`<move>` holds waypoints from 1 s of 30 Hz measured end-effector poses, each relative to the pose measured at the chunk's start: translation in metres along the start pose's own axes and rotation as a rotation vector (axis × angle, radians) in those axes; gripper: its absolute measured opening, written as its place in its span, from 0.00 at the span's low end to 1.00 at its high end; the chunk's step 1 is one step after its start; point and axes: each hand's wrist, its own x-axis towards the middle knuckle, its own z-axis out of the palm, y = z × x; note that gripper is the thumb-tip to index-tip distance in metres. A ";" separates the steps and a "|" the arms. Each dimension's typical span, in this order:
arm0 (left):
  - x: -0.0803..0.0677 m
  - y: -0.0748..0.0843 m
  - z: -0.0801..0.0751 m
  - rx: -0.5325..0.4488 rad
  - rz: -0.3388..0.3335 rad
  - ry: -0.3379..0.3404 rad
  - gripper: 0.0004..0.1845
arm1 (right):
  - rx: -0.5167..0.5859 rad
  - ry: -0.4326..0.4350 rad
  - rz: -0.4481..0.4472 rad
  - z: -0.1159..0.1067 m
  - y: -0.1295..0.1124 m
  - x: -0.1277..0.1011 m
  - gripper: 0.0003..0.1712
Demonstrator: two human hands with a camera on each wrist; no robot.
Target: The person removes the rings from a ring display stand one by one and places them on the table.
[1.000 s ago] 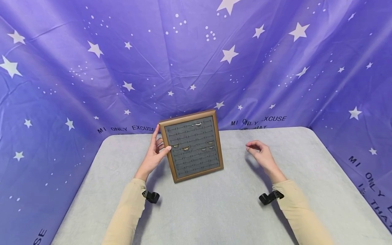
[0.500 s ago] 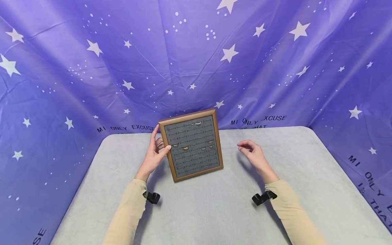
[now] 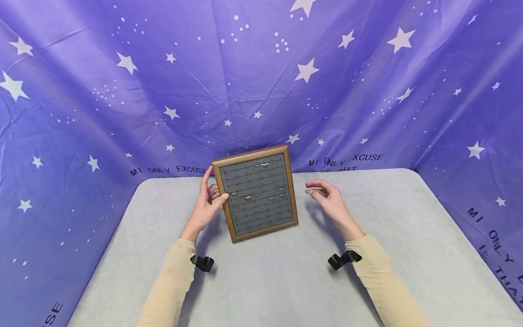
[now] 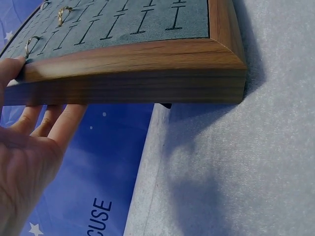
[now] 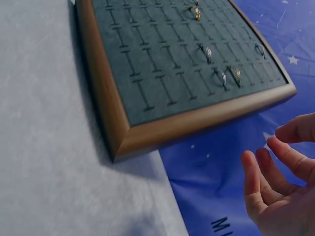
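Note:
My left hand [image 3: 201, 213] grips the left side of a wooden-framed ring display board [image 3: 291, 195], thumb [image 4: 12, 69] on the front edge and fingers behind. The board leans back on the table, its grey slotted face toward me. Several rings sit in the slots, among them a gold ring [image 3: 247, 197] left of the middle and a silver ring [image 3: 264, 164] near the top. To the right of the board hovers my right hand [image 3: 334, 206], apart from the frame. Its fingers are loosely bent, with no object showing between thumb and fingertips in the right wrist view.
A pale grey cloth-covered table [image 3: 269, 281] lies under the board. Behind it and along both sides hangs a purple-blue curtain [image 3: 196, 81] with white stars and lettering. Each wrist wears a black camera [image 3: 345, 259].
My right hand has moved left toward the board, and its thumb and index finger have spread slightly apart. The left hand and the board have stayed in place.

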 end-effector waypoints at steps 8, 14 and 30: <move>0.000 0.000 0.000 0.010 0.012 -0.002 0.46 | -0.002 -0.042 -0.057 0.011 -0.015 0.009 0.16; 0.000 0.001 0.000 0.002 0.004 -0.005 0.46 | -0.011 -0.050 -0.108 0.018 -0.027 0.017 0.15; 0.000 0.003 0.001 0.015 -0.004 0.002 0.47 | 0.004 -0.126 -0.118 0.046 -0.052 0.035 0.16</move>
